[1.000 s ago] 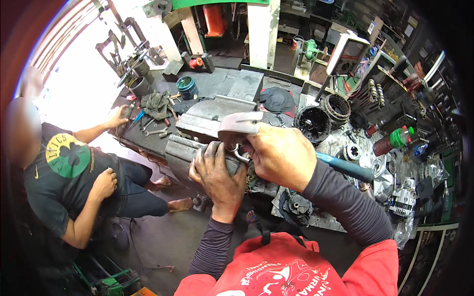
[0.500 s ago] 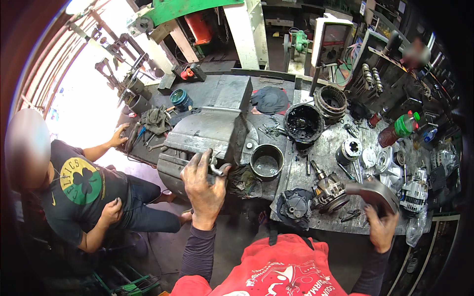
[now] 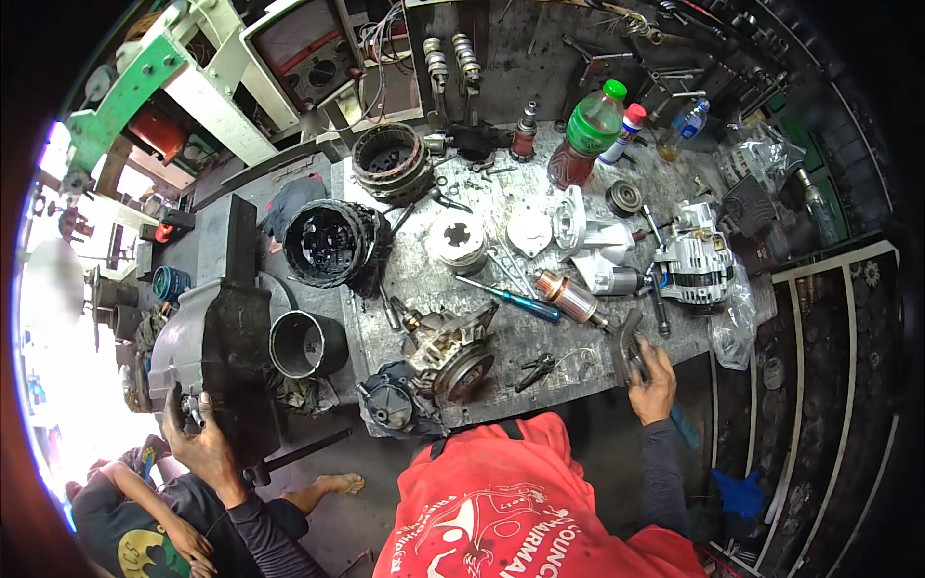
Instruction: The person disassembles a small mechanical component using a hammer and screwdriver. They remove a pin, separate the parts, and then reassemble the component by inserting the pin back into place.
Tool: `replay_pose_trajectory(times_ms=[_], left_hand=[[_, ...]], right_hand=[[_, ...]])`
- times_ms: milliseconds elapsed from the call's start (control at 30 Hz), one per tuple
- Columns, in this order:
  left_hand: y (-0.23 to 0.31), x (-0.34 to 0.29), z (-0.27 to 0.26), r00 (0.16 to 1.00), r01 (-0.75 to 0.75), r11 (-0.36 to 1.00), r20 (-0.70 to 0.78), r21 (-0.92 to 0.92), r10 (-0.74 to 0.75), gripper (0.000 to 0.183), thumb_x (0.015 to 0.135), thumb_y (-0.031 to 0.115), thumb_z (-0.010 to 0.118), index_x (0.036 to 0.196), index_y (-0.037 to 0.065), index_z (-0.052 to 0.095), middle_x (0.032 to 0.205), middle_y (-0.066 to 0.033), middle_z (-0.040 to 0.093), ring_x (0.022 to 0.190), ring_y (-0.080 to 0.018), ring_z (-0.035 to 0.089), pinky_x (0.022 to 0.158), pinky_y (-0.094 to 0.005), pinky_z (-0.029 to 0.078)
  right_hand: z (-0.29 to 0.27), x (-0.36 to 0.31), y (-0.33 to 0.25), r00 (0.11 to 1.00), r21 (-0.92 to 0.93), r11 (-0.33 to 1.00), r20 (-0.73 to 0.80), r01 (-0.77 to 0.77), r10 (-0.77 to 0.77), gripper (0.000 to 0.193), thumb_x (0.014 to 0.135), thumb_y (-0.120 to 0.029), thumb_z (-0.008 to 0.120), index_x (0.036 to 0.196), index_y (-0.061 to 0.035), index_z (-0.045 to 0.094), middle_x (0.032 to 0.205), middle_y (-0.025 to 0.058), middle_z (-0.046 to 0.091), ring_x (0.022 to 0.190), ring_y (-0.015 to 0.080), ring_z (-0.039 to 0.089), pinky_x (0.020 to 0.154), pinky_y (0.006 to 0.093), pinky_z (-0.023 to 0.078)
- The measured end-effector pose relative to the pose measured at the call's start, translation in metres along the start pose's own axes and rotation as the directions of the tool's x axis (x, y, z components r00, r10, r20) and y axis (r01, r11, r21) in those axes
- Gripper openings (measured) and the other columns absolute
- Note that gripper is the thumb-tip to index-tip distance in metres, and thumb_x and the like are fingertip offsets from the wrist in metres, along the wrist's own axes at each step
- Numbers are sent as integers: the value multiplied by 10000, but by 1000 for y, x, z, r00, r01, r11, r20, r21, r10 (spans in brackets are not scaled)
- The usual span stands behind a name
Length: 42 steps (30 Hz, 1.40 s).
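Observation:
My left hand (image 3: 207,451) pinches a small metal part (image 3: 196,409) at the front of the big grey bench vise (image 3: 217,337). My right hand (image 3: 655,385) is at the bench's near right edge, with thumb and fingers round the lower end of a dark curved metal piece (image 3: 623,345). Just left of that piece lies a copper-banded armature (image 3: 570,294), beside a blue screwdriver (image 3: 515,299). A dirty pulley assembly (image 3: 448,356) and a round dark housing (image 3: 390,407) sit nearer the bench's front.
An open metal cylinder (image 3: 306,345) stands beside the vise, and a black greasy pot (image 3: 332,243) behind it. Bottles, including a green-capped one (image 3: 590,130), stand at the back. An alternator (image 3: 696,255) is at the right. Beyond the vise, a person (image 3: 164,520) sits low at the left.
My view has swung to the right. The curved piece, raised and blurred before, is now down at the bench edge in my right hand. My left hand stays at the vise.

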State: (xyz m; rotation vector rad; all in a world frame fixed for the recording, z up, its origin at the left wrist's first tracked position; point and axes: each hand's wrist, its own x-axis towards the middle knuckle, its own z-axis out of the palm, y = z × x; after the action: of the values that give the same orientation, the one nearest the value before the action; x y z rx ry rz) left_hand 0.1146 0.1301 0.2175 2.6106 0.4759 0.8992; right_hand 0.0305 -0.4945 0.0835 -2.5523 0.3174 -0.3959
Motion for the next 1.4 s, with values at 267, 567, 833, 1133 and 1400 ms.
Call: replay_pose_trajectory(times_ms=[267,567,833,1133,1400], left_hand=[[9,-3,5,992,-55,931,-86,360,92,534,887,315,820,1272,-13,649,1207,-210,676,1171,-395,596,1020,-476,455],[12,-1,10,962,166,986,-216,-31,-169,466,846,264,871,1161,-5,658,1044,-164,685,997,-331,660,893,-429,514],[5,7,-1,981,94,995,-171,15,-91,416,831,286,878,1073,1,697,996,-152,714,977,-327,669,871,-423,522],[-4,17,-6,994,21,1000,-109,7,-20,393,799,351,876,949,22,723,935,-139,719,934,-361,639,864,-460,486],[-20,-20,-47,993,-29,998,-118,-51,23,848,685,384,948,1377,43,596,1295,-144,643,1258,-356,544,1095,-456,410]], right_hand=[[28,12,75,973,-122,972,-85,202,-213,482,903,-27,684,1377,-110,660,1274,219,659,1157,433,617,1007,468,486],[38,2,130,975,-285,933,57,220,-213,460,975,-31,625,1433,-72,616,1411,177,602,1242,425,545,1093,507,412],[8,37,37,950,-312,908,-47,280,-309,426,1001,-80,616,1425,-36,613,1452,234,559,1327,421,526,1126,512,388],[68,48,-286,658,541,639,195,547,-728,343,850,-45,742,1187,1,701,1134,178,684,1005,335,667,896,423,532],[164,44,-486,445,785,307,45,539,-895,447,882,-114,748,1286,18,610,1069,195,638,1001,387,635,866,439,529]])
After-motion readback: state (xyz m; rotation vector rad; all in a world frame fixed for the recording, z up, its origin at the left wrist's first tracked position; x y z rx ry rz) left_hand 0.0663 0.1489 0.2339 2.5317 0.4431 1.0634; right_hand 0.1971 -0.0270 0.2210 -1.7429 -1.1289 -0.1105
